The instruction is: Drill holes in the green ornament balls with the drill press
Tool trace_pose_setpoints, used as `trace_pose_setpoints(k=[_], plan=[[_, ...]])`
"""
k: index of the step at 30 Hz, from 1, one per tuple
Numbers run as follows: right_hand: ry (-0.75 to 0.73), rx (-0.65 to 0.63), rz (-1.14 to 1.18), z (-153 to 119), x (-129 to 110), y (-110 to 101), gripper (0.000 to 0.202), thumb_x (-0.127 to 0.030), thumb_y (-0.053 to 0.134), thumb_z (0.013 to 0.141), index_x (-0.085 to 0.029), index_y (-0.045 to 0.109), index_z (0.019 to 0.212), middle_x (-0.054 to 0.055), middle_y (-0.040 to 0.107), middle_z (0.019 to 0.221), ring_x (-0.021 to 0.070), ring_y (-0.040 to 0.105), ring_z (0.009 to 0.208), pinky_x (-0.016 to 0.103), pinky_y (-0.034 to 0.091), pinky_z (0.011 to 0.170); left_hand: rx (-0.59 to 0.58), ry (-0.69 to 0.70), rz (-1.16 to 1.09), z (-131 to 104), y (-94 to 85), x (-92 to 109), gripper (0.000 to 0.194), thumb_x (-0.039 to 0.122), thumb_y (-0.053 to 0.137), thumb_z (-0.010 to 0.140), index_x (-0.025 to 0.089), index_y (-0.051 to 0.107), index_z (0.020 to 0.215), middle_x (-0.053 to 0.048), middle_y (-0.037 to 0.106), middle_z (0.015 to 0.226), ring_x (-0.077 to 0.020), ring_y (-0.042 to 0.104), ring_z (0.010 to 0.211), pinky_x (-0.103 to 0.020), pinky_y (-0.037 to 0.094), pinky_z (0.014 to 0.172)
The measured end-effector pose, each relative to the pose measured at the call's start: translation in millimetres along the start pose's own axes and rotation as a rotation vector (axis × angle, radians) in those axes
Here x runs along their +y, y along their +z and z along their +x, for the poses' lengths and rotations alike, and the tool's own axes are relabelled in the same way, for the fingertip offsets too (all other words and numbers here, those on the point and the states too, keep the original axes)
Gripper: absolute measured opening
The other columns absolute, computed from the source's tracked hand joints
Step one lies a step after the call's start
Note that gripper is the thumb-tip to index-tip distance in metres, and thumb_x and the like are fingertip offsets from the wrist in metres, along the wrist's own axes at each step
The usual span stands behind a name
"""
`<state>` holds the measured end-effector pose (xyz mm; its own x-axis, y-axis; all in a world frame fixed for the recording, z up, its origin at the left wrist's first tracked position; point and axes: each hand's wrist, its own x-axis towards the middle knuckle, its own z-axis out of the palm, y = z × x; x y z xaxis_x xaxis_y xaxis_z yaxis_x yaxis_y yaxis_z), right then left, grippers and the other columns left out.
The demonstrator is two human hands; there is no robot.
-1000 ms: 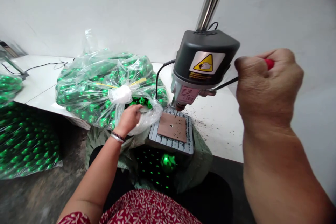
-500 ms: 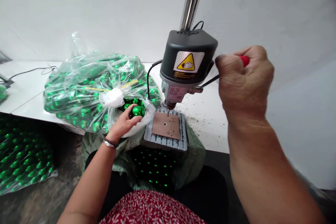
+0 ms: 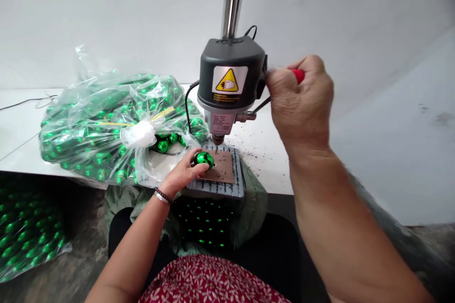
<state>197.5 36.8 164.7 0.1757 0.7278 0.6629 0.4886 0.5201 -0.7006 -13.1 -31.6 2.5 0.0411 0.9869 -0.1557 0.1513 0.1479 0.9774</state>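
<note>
A shiny green ball (image 3: 204,160) is held between the thumb and fingers of my left hand (image 3: 183,173), over the left part of a brown square plate (image 3: 223,170). The plate lies on the grey ridged base (image 3: 239,184) of a drill press (image 3: 231,75). Part of a small hole in the plate shows beside the ball. The drill bit (image 3: 217,149) points down just above the plate, to the right of the ball. My right hand (image 3: 302,99) is wrapped round the red-ended lever (image 3: 297,75) on the press's right side.
A clear plastic bag (image 3: 106,128) full of green balls lies on the white table (image 3: 14,151), its opening near the base. Another bag of balls (image 3: 28,232) is at the lower left. More balls (image 3: 206,222) show below the base in green sacking. Dark shavings dot the table.
My left hand has moved right, bringing the ball out of the bag's opening to above the plate. My right hand still grips the lever. The whole view has shifted slightly.
</note>
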Motion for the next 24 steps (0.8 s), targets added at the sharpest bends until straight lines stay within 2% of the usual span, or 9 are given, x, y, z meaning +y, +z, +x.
trace_pose_setpoints(k=[5, 11, 15, 18, 22, 24], plan=[[-0.063, 0.002, 0.010, 2, 8, 0, 0.028, -0.038, 0.054, 0.096, -0.017, 0.041, 0.081, -0.008, 0.037, 0.071, 0.0007, 0.036, 0.066, 0.021, 0.037, 0.072, -0.064, -0.037, 0.138, 15, 2.7, 10, 0.047, 0.034, 0.068, 0.082, 0.019, 0.061, 0.125, -0.001, 0.066, 0.091, -0.0121, 0.062, 0.066, -0.023, 0.049, 0.058], [-0.057, 0.038, 0.079, 2, 3, 1, 0.026, -0.031, 0.058, 0.092, -0.018, 0.042, 0.077, -0.009, 0.038, 0.065, 0.0013, 0.035, 0.063, 0.020, 0.035, 0.067, -0.084, -0.071, 0.271, 26, 7.7, 15, 0.047, 0.034, 0.069, 0.081, 0.019, 0.064, 0.126, 0.000, 0.067, 0.085, -0.0112, 0.061, 0.060, -0.021, 0.048, 0.054], [0.023, 0.033, 0.050, 0, -8, 0, 0.027, -0.022, 0.059, 0.090, -0.019, 0.037, 0.074, -0.009, 0.034, 0.065, 0.0020, 0.033, 0.064, 0.022, 0.034, 0.070, -0.108, -0.054, 0.302, 26, 11.5, 18, 0.043, 0.038, 0.069, 0.082, 0.020, 0.067, 0.121, 0.001, 0.066, 0.079, -0.0128, 0.061, 0.060, -0.021, 0.048, 0.052], [0.054, 0.028, 0.061, -1, -14, 0, 0.028, -0.021, 0.059, 0.090, -0.019, 0.037, 0.074, -0.008, 0.034, 0.065, 0.0028, 0.032, 0.063, 0.023, 0.033, 0.071, -0.112, -0.066, 0.313, 26, 13.8, 19, 0.050, 0.038, 0.066, 0.085, 0.023, 0.063, 0.132, 0.002, 0.065, 0.078, -0.0131, 0.062, 0.060, -0.021, 0.049, 0.053], [0.117, 0.024, 0.055, -1, -18, -1, 0.030, -0.018, 0.060, 0.091, -0.019, 0.036, 0.073, -0.008, 0.033, 0.064, 0.0040, 0.030, 0.063, 0.023, 0.032, 0.072, -0.082, -0.024, 0.336, 26, 16.4, 17, 0.056, 0.036, 0.063, 0.089, 0.023, 0.058, 0.143, -0.004, 0.071, 0.104, -0.0127, 0.063, 0.064, -0.025, 0.054, 0.062], [0.110, 0.022, 0.064, -1, -19, -1, 0.031, -0.017, 0.060, 0.090, -0.020, 0.035, 0.073, -0.008, 0.033, 0.065, 0.0042, 0.030, 0.063, 0.023, 0.032, 0.072, -0.059, 0.062, 0.372, 26, 17.2, 14, 0.057, 0.034, 0.068, 0.085, 0.022, 0.061, 0.141, -0.007, 0.071, 0.120, -0.0182, 0.069, 0.084, -0.031, 0.059, 0.080]])
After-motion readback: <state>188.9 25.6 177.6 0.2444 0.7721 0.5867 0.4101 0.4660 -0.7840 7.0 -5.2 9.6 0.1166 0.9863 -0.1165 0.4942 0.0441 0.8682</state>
